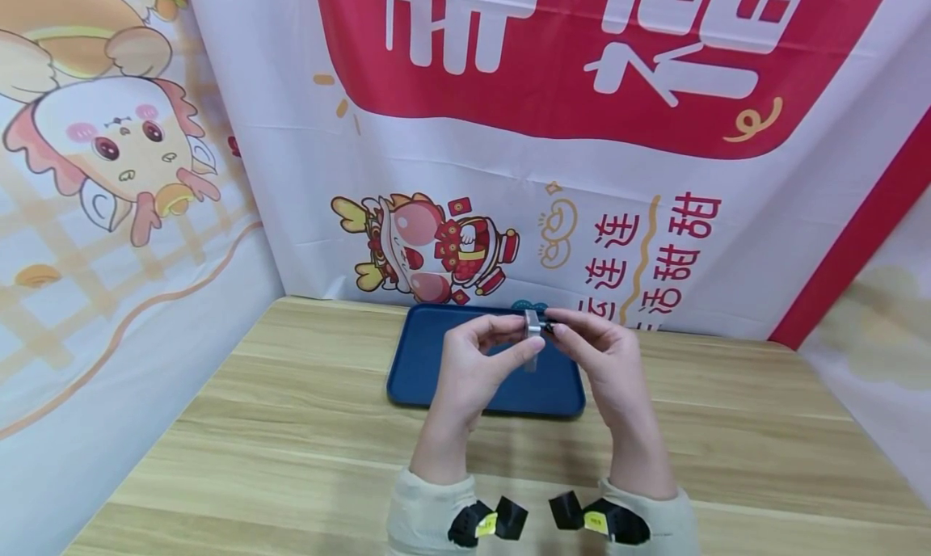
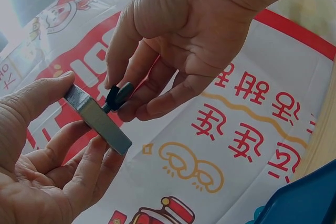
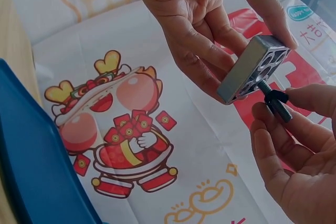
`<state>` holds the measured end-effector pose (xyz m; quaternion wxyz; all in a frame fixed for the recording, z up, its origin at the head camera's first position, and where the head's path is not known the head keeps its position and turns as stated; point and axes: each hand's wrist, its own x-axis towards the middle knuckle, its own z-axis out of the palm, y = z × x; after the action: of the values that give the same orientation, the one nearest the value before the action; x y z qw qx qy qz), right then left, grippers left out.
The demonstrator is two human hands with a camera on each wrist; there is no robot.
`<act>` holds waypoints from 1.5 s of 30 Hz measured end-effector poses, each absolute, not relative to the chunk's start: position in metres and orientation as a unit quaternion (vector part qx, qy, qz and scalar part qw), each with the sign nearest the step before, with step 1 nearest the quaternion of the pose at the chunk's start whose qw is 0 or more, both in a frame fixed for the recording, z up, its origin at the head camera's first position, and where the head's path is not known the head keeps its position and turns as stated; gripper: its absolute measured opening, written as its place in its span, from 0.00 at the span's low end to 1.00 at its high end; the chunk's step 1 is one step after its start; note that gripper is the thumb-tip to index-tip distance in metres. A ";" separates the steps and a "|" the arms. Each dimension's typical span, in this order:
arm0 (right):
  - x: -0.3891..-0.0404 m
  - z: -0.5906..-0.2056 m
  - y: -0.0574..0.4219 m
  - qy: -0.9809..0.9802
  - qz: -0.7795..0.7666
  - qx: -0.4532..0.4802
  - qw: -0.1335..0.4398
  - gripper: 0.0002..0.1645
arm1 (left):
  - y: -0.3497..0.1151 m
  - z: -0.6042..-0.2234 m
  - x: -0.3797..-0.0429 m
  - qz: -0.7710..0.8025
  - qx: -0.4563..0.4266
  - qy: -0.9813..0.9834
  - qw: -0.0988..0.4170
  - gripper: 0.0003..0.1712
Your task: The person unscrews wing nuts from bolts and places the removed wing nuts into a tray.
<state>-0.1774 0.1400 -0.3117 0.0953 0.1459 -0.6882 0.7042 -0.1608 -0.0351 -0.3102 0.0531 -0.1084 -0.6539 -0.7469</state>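
Observation:
Above the blue tray, my left hand (image 1: 469,366) grips a small metal block (image 3: 245,72) by its edges, thumb on one end and fingers on the other. The block's face, seen in the right wrist view, has ribbed hollows. A threaded bolt (image 3: 284,113) sticks out of that face, carrying a black wing nut (image 3: 275,97). My right hand (image 1: 607,354) pinches the wing nut between thumb and fingers, seen from the other side in the left wrist view. The bolt's inner end is hidden in the block.
Under both hands the blue tray (image 1: 422,354) lies on a wood-grain table (image 1: 305,410). Behind the table hangs a printed cloth (image 1: 305,216) with red and white designs. Another printed cloth (image 1: 80,322) hangs along the left side.

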 end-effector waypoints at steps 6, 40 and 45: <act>-0.178 -0.313 0.140 -0.699 0.687 0.164 0.113 0.19 | -0.035 -0.310 -0.161 -0.748 -0.110 -0.653 0.053 0.18; -0.179 -0.308 0.139 -0.671 0.733 0.030 0.102 0.16 | -0.035 -0.312 -0.161 -0.745 -0.112 -0.655 0.060 0.18; -0.177 -0.305 0.135 -0.655 0.753 0.020 0.069 0.17 | -0.035 -0.311 -0.161 -0.743 -0.112 -0.657 0.060 0.18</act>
<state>-0.1771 0.1348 -0.3053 0.0685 0.0203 -0.6546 0.7525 -0.1613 -0.0353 -0.3113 0.0597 -0.1116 -0.6568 -0.7434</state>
